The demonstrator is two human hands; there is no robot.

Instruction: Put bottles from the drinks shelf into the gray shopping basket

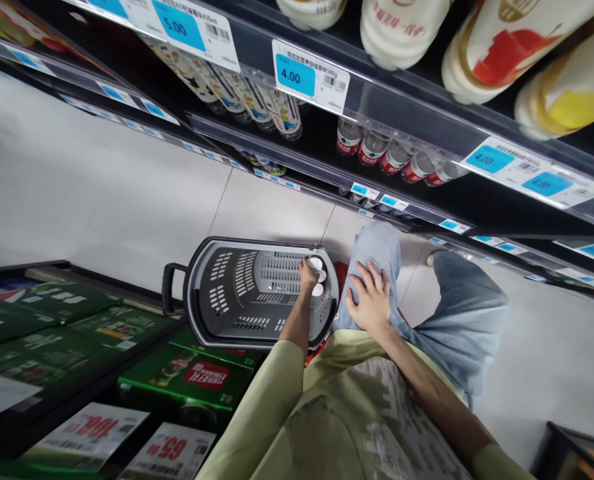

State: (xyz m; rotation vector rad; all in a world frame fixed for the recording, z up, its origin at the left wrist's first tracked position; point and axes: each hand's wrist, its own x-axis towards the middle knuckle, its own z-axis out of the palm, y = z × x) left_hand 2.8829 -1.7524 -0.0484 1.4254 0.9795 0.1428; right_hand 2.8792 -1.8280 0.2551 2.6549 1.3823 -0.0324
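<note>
My left hand (307,275) reaches down into a grey shopping basket (249,241) on the floor. Its fingers are closed against several white round-topped containers (318,291), which stand together at the basket's right end. Their sides are mostly hidden, so I cannot tell their exact kind. The rest of the basket's slotted inside shows no other goods. My right hand (371,293) lies with spread fingers on my bent knee in light blue jeans (378,241), holding nothing.
Shelves with price tags (311,75) run along the top, bearing large white bottles (407,30) and small red-labelled bottles (371,148). Green boxes (201,373) are stacked at the lower left beside the basket. The basket's black handle (169,289) sticks out leftwards over the tiled floor (141,193).
</note>
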